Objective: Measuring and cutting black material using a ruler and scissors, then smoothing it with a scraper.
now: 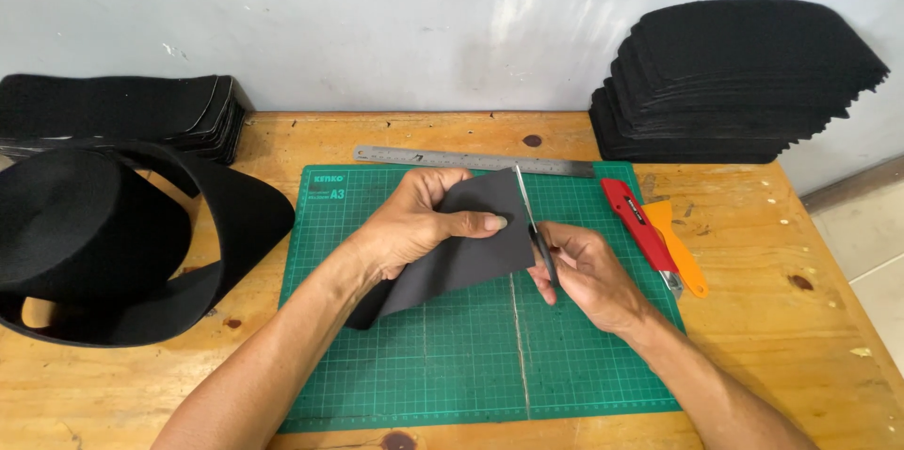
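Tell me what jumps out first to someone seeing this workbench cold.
At the centre, over the green cutting mat, the left hand holds up a dark grey sheet while the right hand works scissors along its edge. A big roll of black strip fills the table's left side, and a tall stack of black cut pieces stands at the back right.

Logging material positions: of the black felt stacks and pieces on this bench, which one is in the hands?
The single dark sheet over the green cutting mat, pinched by the left hand while the right hand works scissors along its edge. The others lie untouched.
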